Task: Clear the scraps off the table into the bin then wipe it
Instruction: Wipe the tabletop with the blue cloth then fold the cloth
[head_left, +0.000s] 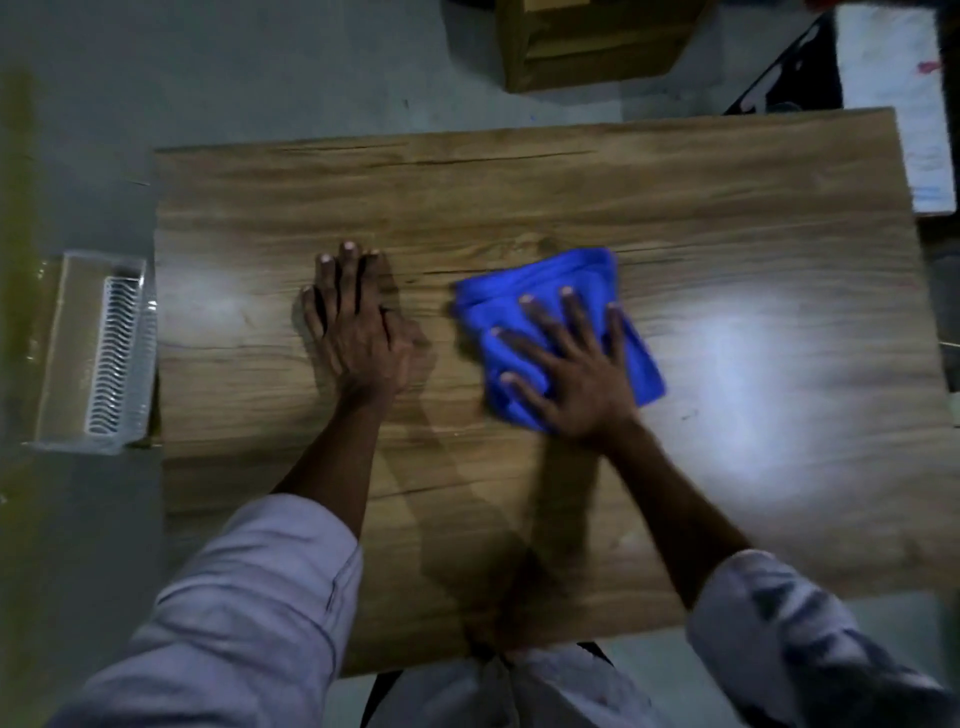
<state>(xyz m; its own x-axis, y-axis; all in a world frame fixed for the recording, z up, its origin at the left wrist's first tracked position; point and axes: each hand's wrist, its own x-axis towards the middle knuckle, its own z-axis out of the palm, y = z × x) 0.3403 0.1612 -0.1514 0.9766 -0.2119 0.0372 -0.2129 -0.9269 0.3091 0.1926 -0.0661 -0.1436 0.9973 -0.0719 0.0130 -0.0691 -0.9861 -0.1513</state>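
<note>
A folded blue cloth (550, 291) lies flat near the middle of the wooden table (519, 197). My right hand (569, 371) presses down on the cloth with its fingers spread and straight. To the left of it, my left hand (358, 332) rests flat on the bare wood with its fingers together. I see no scraps on the tabletop. A white slotted bin (111, 353) stands on the floor right against the table's left edge.
A brown cardboard box (592, 47) sits on the floor beyond the table's far edge. A white board (904, 104) leans at the far right corner. Grey floor surrounds the table on the left and back.
</note>
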